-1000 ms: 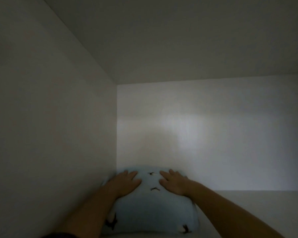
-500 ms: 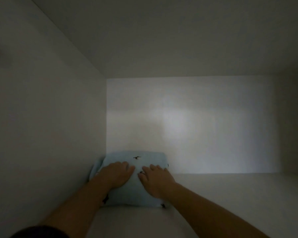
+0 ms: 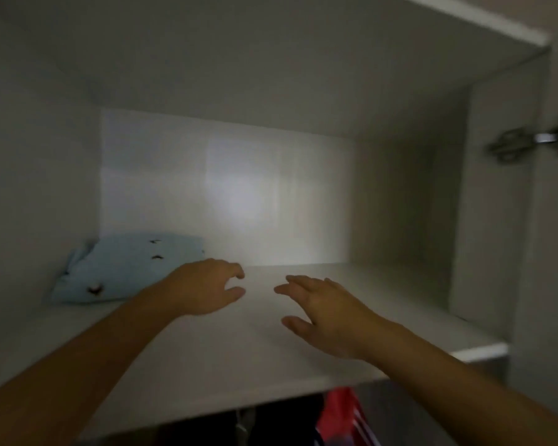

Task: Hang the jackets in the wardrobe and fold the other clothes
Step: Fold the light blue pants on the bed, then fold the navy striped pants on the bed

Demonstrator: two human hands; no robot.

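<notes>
A folded light-blue garment [image 3: 123,268] with small dark marks lay on the white wardrobe shelf [image 3: 239,355], pushed into the back left corner, its far edge against the back panel [image 3: 239,194] and its left side close to the left wall [image 3: 36,188]. Both hands were over the shelf, to the right of the garment, and neither touched it. The left hand [image 3: 207,288] was palm down just beside the garment's right edge, fingers loosely bent, holding nothing. The right hand [image 3: 326,313] was near it, further right, palm down with fingers spread and nearly straight, also empty. Whether either palm rested on the board or hung just above it could not be told. A metal door hinge [image 3: 529,144], blurred, showed on the right side panel. Below the shelf's front edge, part of a red garment [image 3: 339,413] hung in the darker space.
</notes>
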